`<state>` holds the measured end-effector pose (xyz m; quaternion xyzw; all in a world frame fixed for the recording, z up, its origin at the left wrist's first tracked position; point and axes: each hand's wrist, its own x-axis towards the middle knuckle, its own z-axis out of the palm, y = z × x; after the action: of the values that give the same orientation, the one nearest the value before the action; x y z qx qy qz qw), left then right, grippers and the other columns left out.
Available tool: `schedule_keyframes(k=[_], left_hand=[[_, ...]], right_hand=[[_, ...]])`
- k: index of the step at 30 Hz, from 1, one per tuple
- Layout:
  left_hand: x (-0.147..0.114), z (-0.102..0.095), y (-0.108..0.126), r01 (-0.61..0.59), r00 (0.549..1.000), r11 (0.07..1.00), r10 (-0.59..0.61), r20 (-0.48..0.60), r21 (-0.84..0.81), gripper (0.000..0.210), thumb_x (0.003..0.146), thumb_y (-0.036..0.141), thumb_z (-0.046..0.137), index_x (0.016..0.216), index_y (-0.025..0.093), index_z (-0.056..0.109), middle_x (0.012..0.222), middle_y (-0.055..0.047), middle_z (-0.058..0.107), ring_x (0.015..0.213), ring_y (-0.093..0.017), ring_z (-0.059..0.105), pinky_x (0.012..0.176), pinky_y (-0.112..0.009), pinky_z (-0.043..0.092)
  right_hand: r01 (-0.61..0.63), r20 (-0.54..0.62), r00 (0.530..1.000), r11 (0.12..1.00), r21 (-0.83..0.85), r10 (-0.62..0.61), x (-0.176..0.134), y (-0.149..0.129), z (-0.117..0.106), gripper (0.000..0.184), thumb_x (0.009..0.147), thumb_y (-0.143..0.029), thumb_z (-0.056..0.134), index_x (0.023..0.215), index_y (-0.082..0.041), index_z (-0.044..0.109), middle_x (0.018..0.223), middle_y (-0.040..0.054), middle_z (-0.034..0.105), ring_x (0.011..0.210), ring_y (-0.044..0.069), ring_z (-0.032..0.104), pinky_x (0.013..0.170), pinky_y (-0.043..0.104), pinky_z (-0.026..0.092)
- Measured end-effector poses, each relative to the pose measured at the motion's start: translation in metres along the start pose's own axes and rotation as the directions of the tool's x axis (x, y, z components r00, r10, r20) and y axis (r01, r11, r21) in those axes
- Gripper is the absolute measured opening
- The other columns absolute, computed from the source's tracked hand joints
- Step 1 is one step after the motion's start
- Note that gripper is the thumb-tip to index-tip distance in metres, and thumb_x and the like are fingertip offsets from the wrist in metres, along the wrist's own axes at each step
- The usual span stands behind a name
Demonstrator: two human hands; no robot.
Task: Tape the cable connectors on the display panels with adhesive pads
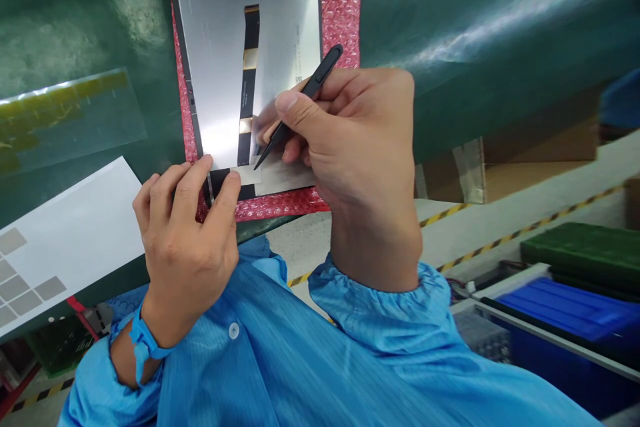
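1. Right hand (363,140): wrist bent inward, back of the hand turned up; thumb and fingers pinch a slim black pointed tool (316,82) like a pen, remaining fingers curled under.
2. Tool slants, blunt rounded end up and right, tip down and left near a small pale strip (246,175); can't tell whether the tip touches.
3. Left hand (185,230): palm down, fingers loosely spread, thumb apart, fingertips at the lower-left corner of a flat rectangular silver panel with dark edges (215,47); bracing, no grip.
4. Panel lies between the hands, smooth metallic back up, glare at lower left. Flat black ribbon strip with gold bands (249,90) runs lengthwise down it.
5. Under panel: pink bubble wrap (341,0), bumpy, sticking out along the sides and bottom, on a glossy green worktop (425,7).
6. Left side of worktop: white sheet with grey squares (90,227), smooth; beyond it, clear film with yellow pieces (65,107).
7. Sleeves: blue fabric, right cuff (377,283) gathered. Blue band (143,343) circles left wrist.
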<state>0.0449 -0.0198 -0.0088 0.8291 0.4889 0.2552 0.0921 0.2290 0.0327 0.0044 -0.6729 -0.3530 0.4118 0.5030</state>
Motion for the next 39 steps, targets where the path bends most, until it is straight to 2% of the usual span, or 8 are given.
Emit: schedule_keyframes(k=[7, 13, 19, 25, 34, 39], left_hand=[[0.0006, -0.0008, -0.0002, -0.012, 1.0, 1.0, 0.012, 0.006, 0.015, 0.032, 0.099, 0.013, 0.065, 0.128, 0.02, 0.079, 0.137, -0.018, 0.075, 0.129, -0.037, 0.066, 0.112, -0.059, 0.051], [0.0008, -0.0007, 0.0004, -0.014, 1.0, 1.0, 0.014, -0.008, -0.003, 0.034, 0.098, 0.012, 0.066, 0.131, 0.013, 0.076, 0.135, -0.02, 0.076, 0.127, -0.038, 0.068, 0.112, -0.059, 0.051], [-0.0002, -0.0009, 0.0001, -0.018, 1.0, 1.0, 0.018, -0.012, -0.022, 0.033, 0.098, 0.013, 0.066, 0.13, 0.011, 0.074, 0.137, -0.02, 0.075, 0.128, -0.038, 0.068, 0.114, -0.059, 0.05], [-0.0009, -0.0006, -0.0001, -0.011, 1.0, 1.0, 0.011, -0.012, -0.008, 0.034, 0.099, 0.014, 0.066, 0.131, 0.015, 0.074, 0.137, -0.017, 0.076, 0.129, -0.037, 0.068, 0.116, -0.058, 0.05], [-0.0004, -0.0009, 0.0004, -0.026, 1.0, 1.0, 0.026, -0.002, 0.016, 0.033, 0.097, 0.013, 0.068, 0.128, 0.018, 0.079, 0.137, -0.019, 0.075, 0.129, -0.038, 0.067, 0.114, -0.06, 0.051], [-0.0008, -0.0006, 0.0012, -0.007, 1.0, 1.0, 0.007, 0.006, 0.025, 0.033, 0.098, 0.012, 0.066, 0.126, 0.023, 0.08, 0.14, -0.016, 0.074, 0.13, -0.036, 0.067, 0.114, -0.06, 0.051]], right_hand=[[-0.02, 0.015, 1.0, 1.0, -0.005, 0.02, -0.0015, -0.0009, -0.0008, 0.031, 0.098, -0.012, 0.073, 0.069, -0.022, 0.071, 0.071, 0.0025, 0.075, 0.048, 0.013, 0.058, 0.043, 0.028, 0.042], [-0.012, 0.025, 1.0, 1.0, -0.015, 0.012, -0.003, -0.0018, -0.0028, 0.033, 0.1, -0.012, 0.07, 0.069, -0.024, 0.072, 0.072, 0.0028, 0.075, 0.047, 0.012, 0.051, 0.047, 0.031, 0.043], [0.007, 0.017, 1.0, 0.999, -0.036, -0.007, -0.0025, -0.0002, -0.0015, 0.032, 0.098, -0.014, 0.073, 0.068, -0.024, 0.069, 0.072, 0.0033, 0.074, 0.049, 0.014, 0.057, 0.046, 0.032, 0.041], [-0.004, 0.006, 1.0, 1.0, -0.011, 0.004, -0.001, -0.0001, -0.0001, 0.031, 0.096, -0.011, 0.073, 0.067, -0.021, 0.067, 0.067, 0.0031, 0.072, 0.047, 0.012, 0.056, 0.044, 0.029, 0.038], [0.0, 0.008, 1.0, 1.0, -0.031, 0.0, -0.0023, -0.0005, -0.0004, 0.03, 0.097, -0.016, 0.074, 0.069, -0.021, 0.07, 0.068, 0.002, 0.073, 0.052, 0.012, 0.058, 0.044, 0.027, 0.04], [-0.008, 0.018, 1.0, 1.0, -0.005, 0.008, -0.0015, 0.0003, -0.0004, 0.029, 0.096, -0.018, 0.077, 0.068, -0.022, 0.069, 0.069, 0.0024, 0.073, 0.05, 0.012, 0.056, 0.044, 0.028, 0.042]])
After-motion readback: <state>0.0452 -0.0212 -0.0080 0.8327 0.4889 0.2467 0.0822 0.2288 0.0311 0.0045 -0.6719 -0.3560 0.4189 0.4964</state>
